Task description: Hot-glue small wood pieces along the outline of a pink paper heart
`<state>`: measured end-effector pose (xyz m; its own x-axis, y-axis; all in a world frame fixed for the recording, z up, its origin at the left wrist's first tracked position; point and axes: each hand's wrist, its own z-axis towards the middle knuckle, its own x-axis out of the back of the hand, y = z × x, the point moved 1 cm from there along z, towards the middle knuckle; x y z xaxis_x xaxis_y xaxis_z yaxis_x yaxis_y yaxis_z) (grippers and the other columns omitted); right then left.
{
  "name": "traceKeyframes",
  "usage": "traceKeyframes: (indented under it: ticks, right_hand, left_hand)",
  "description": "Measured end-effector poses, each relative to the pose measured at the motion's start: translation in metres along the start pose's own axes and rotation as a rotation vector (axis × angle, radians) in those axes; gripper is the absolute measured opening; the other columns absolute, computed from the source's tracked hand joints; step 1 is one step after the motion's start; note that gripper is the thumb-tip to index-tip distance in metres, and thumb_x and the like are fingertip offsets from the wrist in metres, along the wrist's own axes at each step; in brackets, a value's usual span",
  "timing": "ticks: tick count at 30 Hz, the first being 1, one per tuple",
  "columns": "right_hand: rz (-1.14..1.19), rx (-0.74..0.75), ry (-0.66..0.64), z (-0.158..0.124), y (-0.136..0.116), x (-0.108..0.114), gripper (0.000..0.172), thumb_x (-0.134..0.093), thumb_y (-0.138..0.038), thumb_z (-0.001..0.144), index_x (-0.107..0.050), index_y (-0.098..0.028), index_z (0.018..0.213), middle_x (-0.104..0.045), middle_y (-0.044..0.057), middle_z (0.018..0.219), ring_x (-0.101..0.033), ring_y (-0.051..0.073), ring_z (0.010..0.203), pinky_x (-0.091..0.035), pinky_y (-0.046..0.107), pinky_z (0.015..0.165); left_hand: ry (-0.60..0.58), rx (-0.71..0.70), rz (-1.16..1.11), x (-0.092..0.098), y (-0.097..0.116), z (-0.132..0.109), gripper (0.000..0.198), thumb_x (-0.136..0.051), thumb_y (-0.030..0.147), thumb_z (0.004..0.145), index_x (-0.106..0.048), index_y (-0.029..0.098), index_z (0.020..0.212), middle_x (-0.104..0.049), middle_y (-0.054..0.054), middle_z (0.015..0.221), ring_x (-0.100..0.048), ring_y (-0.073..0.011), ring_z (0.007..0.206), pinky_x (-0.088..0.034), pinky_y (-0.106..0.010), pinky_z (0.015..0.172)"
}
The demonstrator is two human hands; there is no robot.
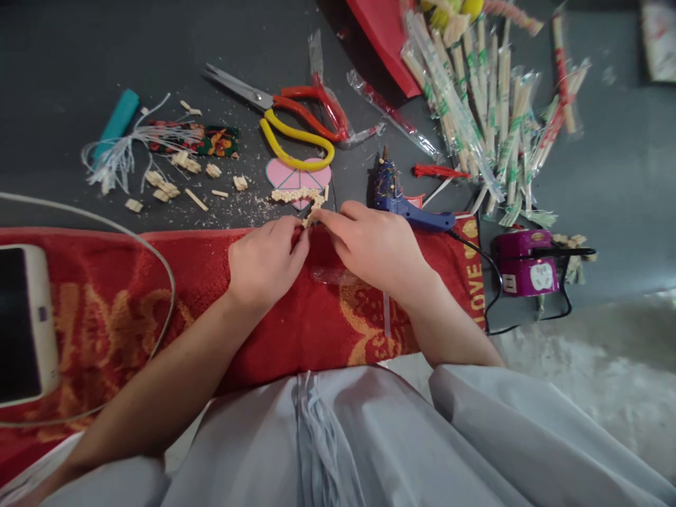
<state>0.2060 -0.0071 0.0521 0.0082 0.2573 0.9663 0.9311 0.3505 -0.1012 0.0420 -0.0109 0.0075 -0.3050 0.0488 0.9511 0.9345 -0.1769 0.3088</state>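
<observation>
My left hand [268, 259] and my right hand [377, 246] meet at the front edge of the dark table. Both sets of fingers are closed on the lower end of a pale piece made of small wooden bits [300, 194]. The piece lies partly over a pink heart-shaped card [296, 174] with dark lines. Just beyond the card are scissors [274, 105] with one yellow and one orange handle. A blue glue gun [417, 211] rests right of my right hand, its nozzle pointing away. Fingertip contact is partly hidden.
Wood chips [184, 162] and white strings [132, 151] lie at the left. Wrapped chopsticks [491, 105] pile up at the back right, near a purple power socket [528, 262]. A red towel [201, 274] is under my forearms, with a tablet [18, 324] at far left.
</observation>
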Motion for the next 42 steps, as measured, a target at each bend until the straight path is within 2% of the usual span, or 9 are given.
traceKeyframes:
  ticks: [7, 12, 16, 18, 23, 30, 36, 39, 42]
  right_hand:
    - [0.014, 0.008, 0.01, 0.0003, 0.0018, 0.0004, 0.037, -0.039, -0.019, 0.102, -0.074, -0.018, 0.115, -0.07, 0.009, 0.103, -0.063, 0.017, 0.081, -0.027, 0.031, 0.06]
    - [0.017, 0.008, 0.024, 0.0002, 0.0015, -0.0003, 0.044, -0.037, -0.02, 0.103, -0.064, -0.022, 0.138, -0.07, 0.009, 0.105, -0.062, 0.017, 0.081, -0.027, 0.031, 0.06]
    - [0.004, 0.011, -0.002, 0.0009, 0.0023, 0.0005, 0.039, -0.038, -0.02, 0.103, -0.071, -0.019, 0.124, -0.07, 0.01, 0.107, -0.064, 0.018, 0.085, -0.028, 0.031, 0.061]
    - [-0.002, -0.013, 0.012, 0.0013, 0.0032, 0.0007, 0.04, -0.038, -0.02, 0.103, -0.07, -0.018, 0.126, -0.07, 0.01, 0.109, -0.065, 0.019, 0.088, -0.03, 0.031, 0.062]
    - [-0.013, -0.027, 0.014, 0.0028, 0.0024, -0.0007, 0.051, -0.037, -0.019, 0.102, -0.051, -0.022, 0.152, -0.07, 0.01, 0.112, -0.066, 0.02, 0.089, -0.033, 0.031, 0.064]
    - [0.022, -0.016, -0.001, 0.0034, 0.0026, 0.0004, 0.04, -0.038, -0.021, 0.102, -0.071, -0.017, 0.124, -0.07, 0.011, 0.11, -0.066, 0.022, 0.092, -0.035, 0.032, 0.066]
    - [0.024, -0.028, 0.034, 0.0044, 0.0032, -0.0025, 0.05, -0.04, -0.018, 0.101, -0.053, -0.019, 0.15, -0.07, 0.011, 0.112, -0.066, 0.021, 0.09, -0.036, 0.031, 0.065]
    - [0.036, -0.019, 0.03, 0.0055, 0.0029, -0.0024, 0.041, -0.041, -0.019, 0.101, -0.067, -0.018, 0.133, -0.071, 0.01, 0.111, -0.066, 0.021, 0.091, -0.036, 0.032, 0.065]
    - [0.045, -0.055, 0.1, 0.0087, 0.004, -0.0027, 0.035, -0.041, -0.017, 0.101, -0.073, -0.016, 0.114, -0.071, 0.01, 0.108, -0.065, 0.021, 0.09, -0.037, 0.031, 0.067]
  left_hand:
    - [-0.045, 0.021, 0.009, 0.0012, 0.0016, 0.0005, 0.025, -0.054, 0.038, 0.097, -0.074, 0.023, 0.093, -0.069, -0.004, 0.071, -0.065, -0.0206, 0.068, -0.033, -0.03, 0.056]
    - [-0.055, 0.038, -0.016, 0.0015, 0.0011, 0.0009, 0.024, -0.056, 0.038, 0.096, -0.073, 0.022, 0.093, -0.067, -0.003, 0.069, -0.064, -0.0198, 0.067, -0.035, -0.029, 0.058]
    - [-0.029, 0.012, -0.01, 0.0019, 0.0009, 0.0008, 0.026, -0.054, 0.039, 0.096, -0.073, 0.022, 0.092, -0.068, -0.003, 0.068, -0.065, -0.0189, 0.067, -0.033, -0.029, 0.056]
    - [-0.042, 0.007, 0.013, 0.0028, 0.0017, 0.0008, 0.028, -0.051, 0.04, 0.097, -0.073, 0.021, 0.094, -0.069, -0.003, 0.07, -0.066, -0.0192, 0.069, -0.033, -0.028, 0.056]
    - [-0.108, 0.025, 0.057, 0.0058, 0.004, 0.0018, 0.031, -0.048, 0.039, 0.098, -0.073, 0.021, 0.099, -0.07, -0.004, 0.074, -0.068, -0.0202, 0.074, -0.036, -0.028, 0.058]
    - [-0.128, 0.038, 0.056, 0.006, 0.0045, 0.0024, 0.031, -0.048, 0.039, 0.099, -0.073, 0.021, 0.099, -0.072, -0.005, 0.077, -0.068, -0.0207, 0.075, -0.036, -0.029, 0.058]
    - [-0.134, 0.035, 0.049, 0.0066, 0.0046, 0.0023, 0.032, -0.047, 0.039, 0.099, -0.073, 0.021, 0.099, -0.071, -0.005, 0.077, -0.069, -0.0214, 0.076, -0.038, -0.029, 0.06]
    - [-0.122, 0.042, 0.045, 0.0057, 0.0042, 0.0021, 0.03, -0.048, 0.039, 0.099, -0.073, 0.022, 0.099, -0.072, -0.004, 0.077, -0.069, -0.0206, 0.075, -0.037, -0.029, 0.059]
    - [-0.099, 0.039, 0.043, 0.004, 0.0035, 0.0018, 0.03, -0.049, 0.039, 0.099, -0.073, 0.022, 0.097, -0.073, -0.004, 0.078, -0.069, -0.0206, 0.075, -0.037, -0.029, 0.059]
